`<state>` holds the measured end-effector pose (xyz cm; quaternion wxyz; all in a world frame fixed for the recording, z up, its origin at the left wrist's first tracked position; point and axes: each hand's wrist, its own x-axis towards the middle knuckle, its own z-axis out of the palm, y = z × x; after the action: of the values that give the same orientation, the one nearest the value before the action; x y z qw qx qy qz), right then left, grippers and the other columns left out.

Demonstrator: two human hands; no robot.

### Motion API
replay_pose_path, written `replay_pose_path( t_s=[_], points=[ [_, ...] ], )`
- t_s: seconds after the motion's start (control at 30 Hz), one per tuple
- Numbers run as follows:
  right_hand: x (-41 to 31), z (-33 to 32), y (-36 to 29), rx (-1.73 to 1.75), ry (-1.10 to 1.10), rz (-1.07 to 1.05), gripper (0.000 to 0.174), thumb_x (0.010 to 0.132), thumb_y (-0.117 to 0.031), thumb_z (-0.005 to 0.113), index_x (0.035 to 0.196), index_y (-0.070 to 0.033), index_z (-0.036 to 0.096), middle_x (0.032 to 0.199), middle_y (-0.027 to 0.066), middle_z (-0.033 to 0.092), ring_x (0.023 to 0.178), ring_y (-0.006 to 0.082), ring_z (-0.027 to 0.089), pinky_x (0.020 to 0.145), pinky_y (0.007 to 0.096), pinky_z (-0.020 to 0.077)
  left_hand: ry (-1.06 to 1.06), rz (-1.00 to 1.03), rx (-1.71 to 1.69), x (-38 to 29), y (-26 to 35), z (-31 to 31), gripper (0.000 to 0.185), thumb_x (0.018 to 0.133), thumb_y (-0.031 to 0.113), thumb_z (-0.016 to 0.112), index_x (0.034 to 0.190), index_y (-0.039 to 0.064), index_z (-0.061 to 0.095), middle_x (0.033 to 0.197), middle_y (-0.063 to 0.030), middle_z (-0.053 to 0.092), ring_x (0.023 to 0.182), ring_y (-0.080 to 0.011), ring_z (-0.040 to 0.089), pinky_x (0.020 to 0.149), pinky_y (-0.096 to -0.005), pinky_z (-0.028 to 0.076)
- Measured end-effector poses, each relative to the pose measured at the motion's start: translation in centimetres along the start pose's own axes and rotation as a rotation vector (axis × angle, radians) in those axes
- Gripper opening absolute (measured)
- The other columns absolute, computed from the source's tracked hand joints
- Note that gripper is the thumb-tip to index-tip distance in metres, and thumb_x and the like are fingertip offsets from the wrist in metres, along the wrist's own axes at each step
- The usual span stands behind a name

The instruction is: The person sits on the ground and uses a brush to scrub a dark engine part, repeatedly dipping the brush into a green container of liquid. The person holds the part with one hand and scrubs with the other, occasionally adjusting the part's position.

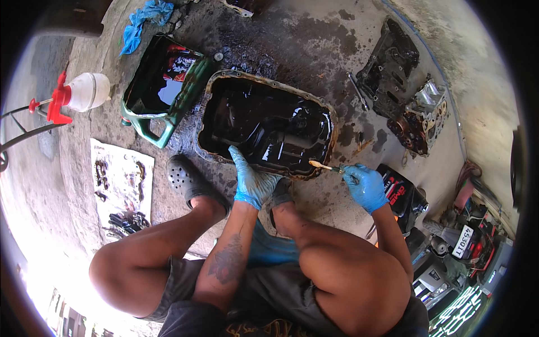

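An oil-blackened engine oil pan (pixel 229 147) lies open side up on the stained floor, a dark wet film coating its inside. My left hand (pixel 254 181), in a blue glove, grips the pan's near rim with the thumb over the edge. In my right hand (pixel 365 185), also gloved, is a small brush (pixel 322 165) that looks like a toothbrush. Its pale head is just over the pan's near right corner; whether it touches is unclear. Left of the pan sits a cut-open green plastic jug (pixel 158 132) with dark liquid inside.
Greasy engine parts (pixel 389 67) and a spanner (pixel 358 91) lie at the right. A black oil bottle (pixel 402 196) stands beside my right hand. Small metal parts rest on a white sheet (pixel 122 168) at left, below a red-topped spray bottle (pixel 86 92). A motorcycle (pixel 471 244) is lower right.
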<state>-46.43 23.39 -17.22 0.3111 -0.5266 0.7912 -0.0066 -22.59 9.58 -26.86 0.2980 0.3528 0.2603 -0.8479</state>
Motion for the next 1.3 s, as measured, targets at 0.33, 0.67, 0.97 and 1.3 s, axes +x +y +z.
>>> replay_pose_path(
  t_s=[0.33, 0.67, 0.97, 1.3],
  points=[
    [5.1, 3.0, -4.6, 0.047, 0.177, -0.077, 0.020, 0.087, -0.020, 0.067, 0.106, -0.017, 0.072, 0.079, 0.0106, 0.065, 0.067, 0.0341, 0.064, 0.060, 0.0438, 0.0523, 0.056, -0.023, 0.047, 0.0, -0.5, 0.7, 0.089, 0.083, 0.076, 0.046, 0.139, 0.008, 0.047, 0.137, -0.0157, 0.053, 0.122, -0.0352, 0.053, 0.104, -0.0576, 0.043],
    [0.3, 2.3, -0.1, 0.088, 0.021, 0.046, 0.018, 0.087, -0.023, 0.065, 0.103, -0.017, 0.072, 0.079, 0.0116, 0.065, 0.072, 0.0332, 0.066, 0.063, 0.0442, 0.0539, -0.006, -0.032, 0.023, 0.3, -0.6, 0.4, 0.089, 0.084, 0.077, 0.045, 0.141, 0.009, 0.045, 0.140, -0.0150, 0.051, 0.124, -0.0353, 0.052, 0.102, -0.0574, 0.045],
    [1.3, 4.4, -3.2, 0.076, 0.173, -0.021, 0.019, 0.087, -0.022, 0.066, 0.104, -0.016, 0.072, 0.081, 0.0126, 0.065, 0.068, 0.0338, 0.064, 0.061, 0.0440, 0.0523, -0.004, 0.004, 0.023, 0.5, -0.6, 0.8, 0.088, 0.084, 0.077, 0.044, 0.140, 0.009, 0.045, 0.138, -0.0155, 0.052, 0.123, -0.0361, 0.052, 0.102, -0.0587, 0.045],
    [0.2, 4.2, -3.8, 0.240, 0.217, 0.188, 0.021, 0.085, -0.016, 0.068, 0.106, -0.011, 0.072, 0.082, 0.0163, 0.067, 0.065, 0.0357, 0.064, 0.058, 0.0420, 0.0513, 0.036, -0.009, 0.017, 0.5, -0.4, 0.3, 0.089, 0.084, 0.076, 0.044, 0.141, 0.008, 0.045, 0.139, -0.0164, 0.050, 0.125, -0.0368, 0.050, 0.104, -0.0572, 0.044]
  ],
)
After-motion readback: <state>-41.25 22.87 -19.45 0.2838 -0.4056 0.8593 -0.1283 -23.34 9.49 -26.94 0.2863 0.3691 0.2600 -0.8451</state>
